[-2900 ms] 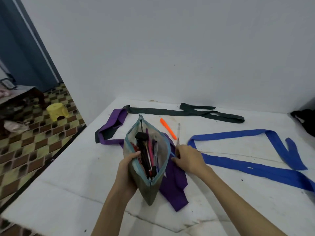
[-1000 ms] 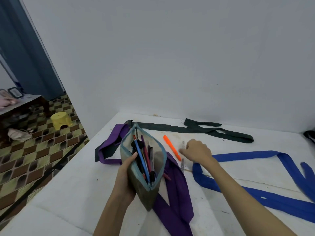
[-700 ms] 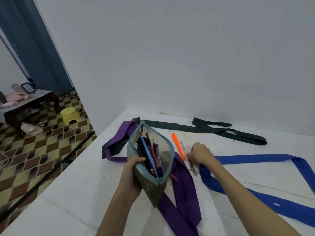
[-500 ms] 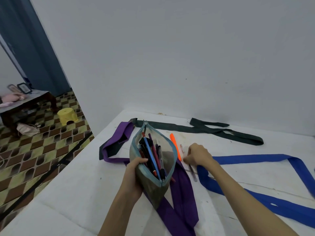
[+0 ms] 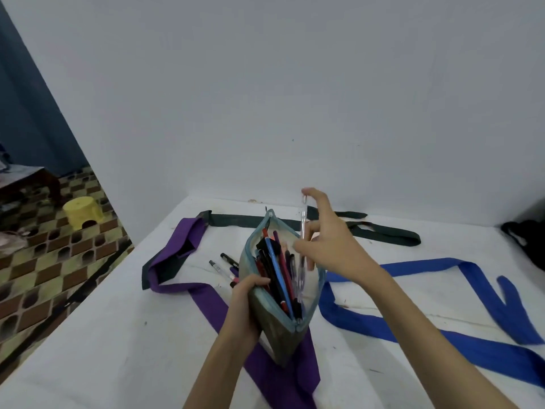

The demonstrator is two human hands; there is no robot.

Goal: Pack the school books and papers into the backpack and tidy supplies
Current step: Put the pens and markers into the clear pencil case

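Observation:
My left hand [image 5: 249, 302] grips the left side of a grey-green pencil pouch [image 5: 280, 340] with a light blue zip rim, holding it upright and wide open above the white table [image 5: 118, 343]. Several pens and pencils stand inside it. My right hand [image 5: 333, 246] is over the pouch mouth and pinches a clear pen [image 5: 303, 219] that stands nearly upright, with its lower end inside the pouch. Two loose pens [image 5: 225, 264] lie on the table just left of the pouch.
A purple strap [image 5: 182, 252] runs under the pouch toward me. A dark green strap [image 5: 383, 231] lies along the wall and a blue strap [image 5: 413, 329] loops at the right. A black bag [image 5: 528, 243] sits at the right edge. Left of the table edge, a yellow stool [image 5: 82, 215] stands on the floor.
My right hand has picked the clear pen off the table and lifted it over the pouch, tip down inside. The orange highlighter is now hidden behind pouch and hand.

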